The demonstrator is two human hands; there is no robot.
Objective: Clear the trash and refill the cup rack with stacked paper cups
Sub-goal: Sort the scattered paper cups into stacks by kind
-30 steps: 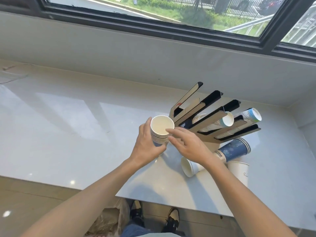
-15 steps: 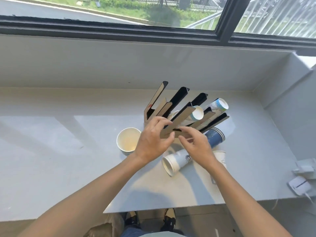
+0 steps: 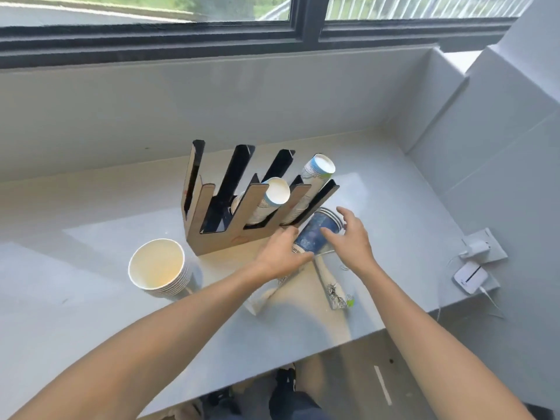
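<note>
A single head-worn wide-angle view looks forward and steeply down over the grey counter (image 3: 91, 313) toward the window (image 3: 151, 13) behind it. Both forearms reach in from the bottom edge, close to the lens.

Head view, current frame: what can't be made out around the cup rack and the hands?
- Blue cup stack, head view: grip unclear; left hand and right hand cover its ends.
- White cup stacks lying under the forearms: count hidden.
- Cup rack: slot bottoms hidden by its front panel.
</note>
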